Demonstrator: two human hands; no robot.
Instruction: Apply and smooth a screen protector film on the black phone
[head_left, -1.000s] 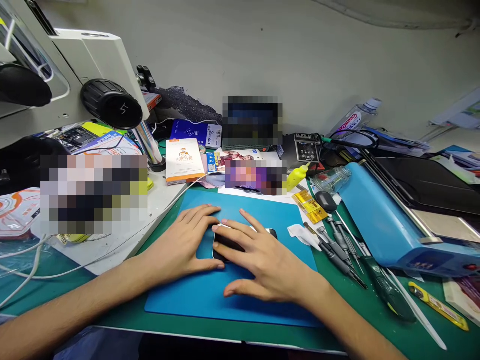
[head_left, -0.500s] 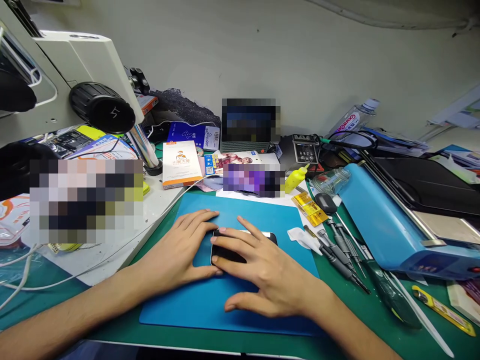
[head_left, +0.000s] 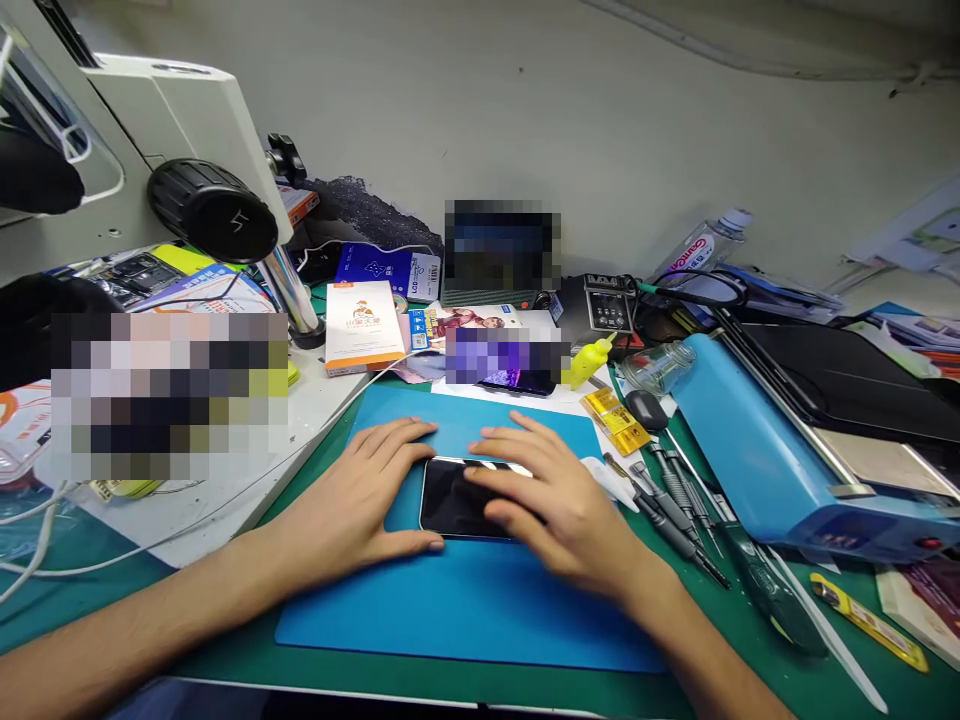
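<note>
A smartphone [head_left: 454,503] with a dark, glossy screen lies face up and lengthwise on a blue mat [head_left: 450,610]. My left hand [head_left: 367,490] brackets its left end, thumb at the near corner and index finger at the far one, the other fingers stretched out on the mat. Over the phone's right part is my right hand [head_left: 562,500], fingers apart and slightly bent, fingertips at or just above the glass. That hand hides the phone's right end. Nothing shows between the right fingers.
A microscope [head_left: 210,205] stands at the left. Behind the mat are a white-and-orange box [head_left: 364,328], another phone [head_left: 517,375] and a yellow bottle [head_left: 590,362]. Several screwdrivers [head_left: 679,515], a yellow cutter [head_left: 870,622] and a blue machine [head_left: 757,450] lie to the right.
My right hand has slid right across the phone, baring more of its screen on the left. My left hand and the phone have stayed in place.
</note>
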